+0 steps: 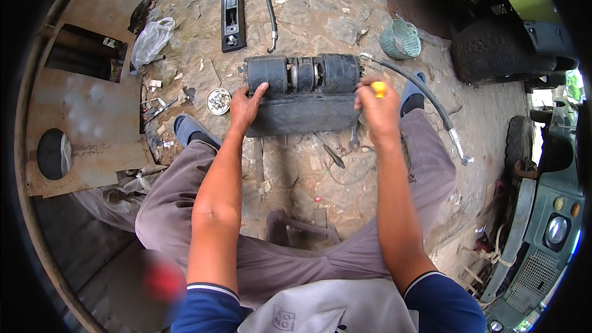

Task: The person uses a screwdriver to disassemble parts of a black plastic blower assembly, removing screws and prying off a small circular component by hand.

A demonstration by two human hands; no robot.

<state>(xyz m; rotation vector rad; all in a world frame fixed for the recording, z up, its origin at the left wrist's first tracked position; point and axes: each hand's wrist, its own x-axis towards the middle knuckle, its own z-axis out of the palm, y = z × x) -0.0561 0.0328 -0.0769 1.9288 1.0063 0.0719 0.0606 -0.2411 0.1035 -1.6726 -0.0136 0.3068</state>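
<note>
Landmark: the black blower unit (pixel 302 74) lying crosswise on the stone ground (pixel 320 12).
Beyond the blower unit: bare stone, narrowed by a black panel (pixel 232 16) and a short hose (pixel 269 11) lying lengthwise.
Left of it: crowded; a small round dish (pixel 218 101) just beside, metal scraps (pixel 154 108) and a plastic bag (pixel 150 40) further out.
Right of it: a long black hose (pixel 425 95) starts at its end and bars the way; a green basket (pixel 399 39) and a tyre (pixel 493 49) stand beyond.
Near side: left hand (pixel 246 106) on the housing, right hand (pixel 377 108) with a yellow-handled tool (pixel 378 89) at the right end; open gap between the forearms.
Below that gap: loose hand tools (pixel 336 151) on the ground.
</note>
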